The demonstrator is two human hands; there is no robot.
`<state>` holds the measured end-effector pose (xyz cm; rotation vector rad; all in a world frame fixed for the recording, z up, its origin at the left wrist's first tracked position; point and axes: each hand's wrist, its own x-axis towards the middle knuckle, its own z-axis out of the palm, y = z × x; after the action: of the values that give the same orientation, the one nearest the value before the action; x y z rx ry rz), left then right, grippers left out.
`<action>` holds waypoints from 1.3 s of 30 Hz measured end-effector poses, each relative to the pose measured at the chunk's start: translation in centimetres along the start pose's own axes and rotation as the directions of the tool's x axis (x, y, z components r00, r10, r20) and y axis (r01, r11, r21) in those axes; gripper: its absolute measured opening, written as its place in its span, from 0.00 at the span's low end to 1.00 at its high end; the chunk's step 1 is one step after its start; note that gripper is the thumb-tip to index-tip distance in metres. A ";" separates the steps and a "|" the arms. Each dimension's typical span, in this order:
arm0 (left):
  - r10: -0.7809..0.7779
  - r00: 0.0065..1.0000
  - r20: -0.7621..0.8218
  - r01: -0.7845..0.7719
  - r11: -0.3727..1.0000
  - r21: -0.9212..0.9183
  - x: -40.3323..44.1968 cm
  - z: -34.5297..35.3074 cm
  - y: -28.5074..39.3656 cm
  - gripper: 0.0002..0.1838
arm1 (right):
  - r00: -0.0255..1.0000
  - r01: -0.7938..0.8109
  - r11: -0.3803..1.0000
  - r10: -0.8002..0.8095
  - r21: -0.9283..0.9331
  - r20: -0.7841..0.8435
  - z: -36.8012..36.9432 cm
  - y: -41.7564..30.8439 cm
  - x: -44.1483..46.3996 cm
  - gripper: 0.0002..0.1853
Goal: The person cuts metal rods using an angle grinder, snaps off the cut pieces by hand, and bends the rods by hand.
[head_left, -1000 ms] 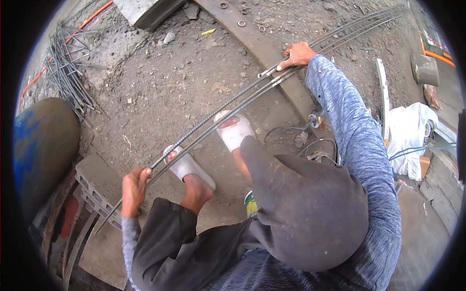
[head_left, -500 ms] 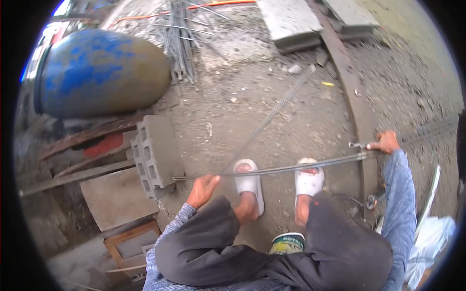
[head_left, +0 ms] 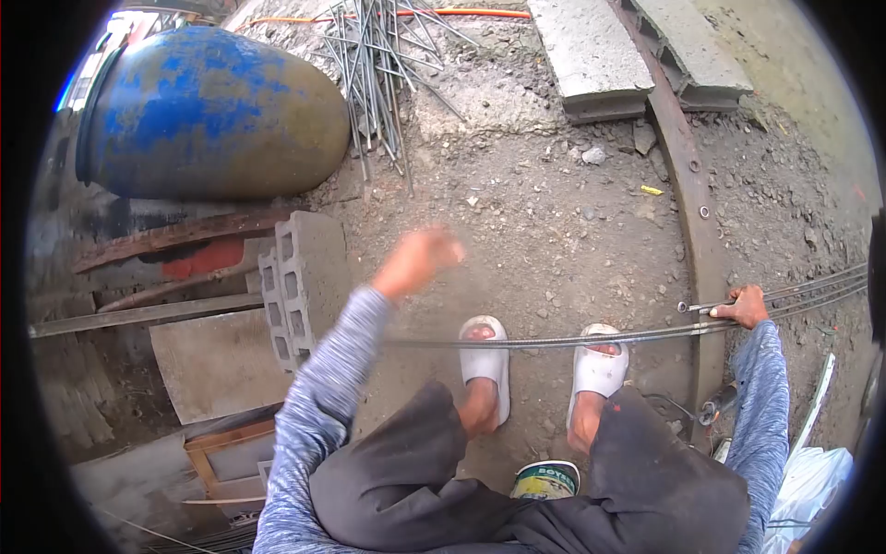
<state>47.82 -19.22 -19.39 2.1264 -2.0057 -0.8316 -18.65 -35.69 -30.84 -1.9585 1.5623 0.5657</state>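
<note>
Long ribbed steel rebar rods (head_left: 554, 343) run crosswise over my sandalled feet and on to the right. My right hand (head_left: 741, 307) is closed around rebar where it crosses a long brown beam (head_left: 699, 242). A short rod end with a round tip (head_left: 683, 307) sticks out to the left of that hand. My left hand (head_left: 420, 262) is raised over the dirt, above the rods and apart from them. Motion blurs its fingers, and no object shows in it.
A blue drum (head_left: 217, 115) lies on its side at upper left, near a pile of cut rods (head_left: 383, 78). Hollow blocks stand at left (head_left: 318, 282) and lie at upper right (head_left: 591, 60). A paint can (head_left: 546, 478) sits between my legs. White plastic sheeting (head_left: 808, 489) lies lower right.
My left hand has left the crosswise rods and moved up and forward. The blurred diagonal rod in front of it no longer shows there. My right hand stays at the beam.
</note>
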 end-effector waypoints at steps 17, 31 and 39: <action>-0.164 0.913 0.373 0.330 0.834 -0.442 -10.8 14.6 -1.0 0.09 | 0.994 0.086 0.988 -0.094 -0.126 -0.059 0.6 -0.6 -3.7 0.50; -0.045 0.945 0.325 0.170 0.915 -0.366 -12.4 12.5 1.1 0.20 | 0.994 0.111 0.991 -0.110 -0.072 0.030 0.4 0.7 -3.2 0.50; -0.129 0.880 0.457 0.305 0.891 -0.335 -11.2 12.3 1.0 0.29 | 0.995 0.083 0.990 -0.078 -0.116 0.055 0.0 -0.1 -3.3 0.49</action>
<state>41.56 -5.19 -25.85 2.0783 -1.5562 -1.7099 -19.32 -33.26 -28.74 -2.0685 1.4417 0.6819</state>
